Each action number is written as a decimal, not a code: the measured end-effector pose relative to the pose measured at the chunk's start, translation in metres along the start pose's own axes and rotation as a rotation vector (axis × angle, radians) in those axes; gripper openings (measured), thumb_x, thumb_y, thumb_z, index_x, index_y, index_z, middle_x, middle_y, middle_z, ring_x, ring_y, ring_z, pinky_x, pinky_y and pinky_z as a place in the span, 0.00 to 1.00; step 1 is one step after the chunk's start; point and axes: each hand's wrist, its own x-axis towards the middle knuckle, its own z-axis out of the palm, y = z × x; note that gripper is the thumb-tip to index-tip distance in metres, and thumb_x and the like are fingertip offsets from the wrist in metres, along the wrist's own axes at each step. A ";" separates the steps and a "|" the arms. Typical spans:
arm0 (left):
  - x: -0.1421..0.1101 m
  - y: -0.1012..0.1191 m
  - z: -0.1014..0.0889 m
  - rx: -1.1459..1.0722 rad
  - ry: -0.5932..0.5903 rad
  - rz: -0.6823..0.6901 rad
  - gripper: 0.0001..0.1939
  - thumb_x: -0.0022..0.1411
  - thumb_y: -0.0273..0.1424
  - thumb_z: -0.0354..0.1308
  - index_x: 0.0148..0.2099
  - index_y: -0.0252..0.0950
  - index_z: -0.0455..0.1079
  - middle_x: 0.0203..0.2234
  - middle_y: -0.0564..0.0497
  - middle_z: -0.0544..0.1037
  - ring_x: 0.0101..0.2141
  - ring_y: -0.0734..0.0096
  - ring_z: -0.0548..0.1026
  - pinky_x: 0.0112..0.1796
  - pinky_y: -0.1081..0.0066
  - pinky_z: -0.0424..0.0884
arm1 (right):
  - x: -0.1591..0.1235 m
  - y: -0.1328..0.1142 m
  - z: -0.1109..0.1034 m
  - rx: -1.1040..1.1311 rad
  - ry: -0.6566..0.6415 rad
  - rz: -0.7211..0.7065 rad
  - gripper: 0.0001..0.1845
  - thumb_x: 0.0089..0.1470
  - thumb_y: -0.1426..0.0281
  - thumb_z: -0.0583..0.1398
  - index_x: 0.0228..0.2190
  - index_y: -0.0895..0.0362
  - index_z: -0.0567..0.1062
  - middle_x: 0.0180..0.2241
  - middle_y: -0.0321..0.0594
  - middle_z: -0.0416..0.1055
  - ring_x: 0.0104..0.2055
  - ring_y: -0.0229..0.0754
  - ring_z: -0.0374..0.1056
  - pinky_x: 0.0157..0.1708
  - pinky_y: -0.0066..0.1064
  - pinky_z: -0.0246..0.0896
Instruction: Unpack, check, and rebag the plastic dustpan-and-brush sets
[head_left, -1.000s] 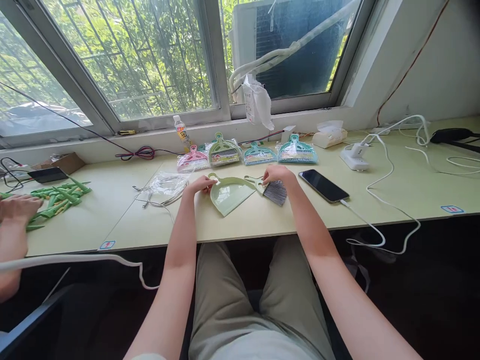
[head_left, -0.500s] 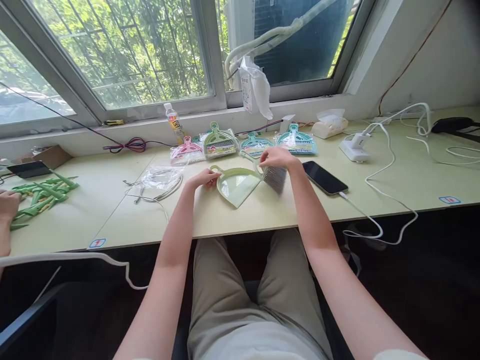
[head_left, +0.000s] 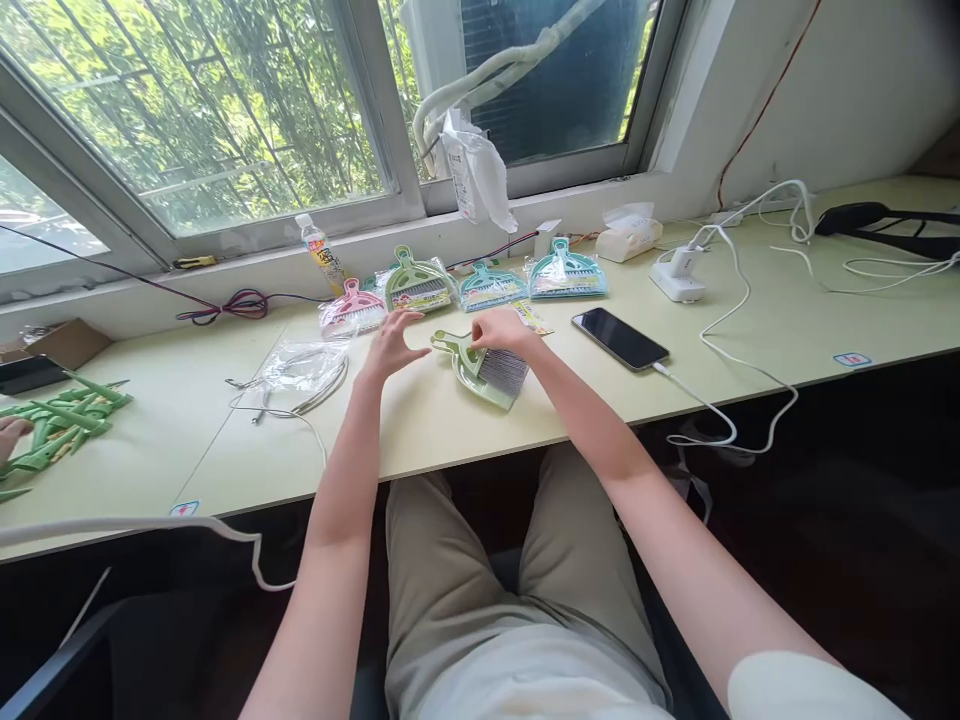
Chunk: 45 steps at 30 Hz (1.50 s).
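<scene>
A light green mini dustpan point(head_left: 472, 372) lies on the desk point(head_left: 450, 425) in front of me. A small brush with grey bristles point(head_left: 501, 369) now rests inside it. My right hand point(head_left: 501, 327) grips the brush by its green top. My left hand point(head_left: 391, 342) hovers just left of the dustpan handle, fingers spread, holding nothing. Behind them stand several packaged dustpan sets: pink point(head_left: 350, 309), green point(head_left: 416, 285), and two teal ones point(head_left: 491, 285) point(head_left: 565, 273).
An empty clear bag and a cable point(head_left: 300, 368) lie to the left. A phone point(head_left: 619, 338) on a white charging cable sits to the right. A bottle point(head_left: 321, 255) stands by the window. Another person's hand point(head_left: 10, 435) touches green pieces point(head_left: 60, 420) at far left.
My right hand carried the brush left and set it into the dustpan. My left hand let go of the dustpan handle and opened. The view has shifted right.
</scene>
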 end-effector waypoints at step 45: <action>-0.009 0.048 0.055 0.477 -0.188 0.387 0.22 0.70 0.22 0.45 0.61 0.30 0.70 0.55 0.38 0.78 0.52 0.59 0.78 0.48 0.64 0.72 | 0.000 0.008 -0.013 -0.062 -0.120 -0.034 0.27 0.46 0.51 0.72 0.40 0.59 0.84 0.40 0.51 0.79 0.49 0.56 0.72 0.48 0.38 0.62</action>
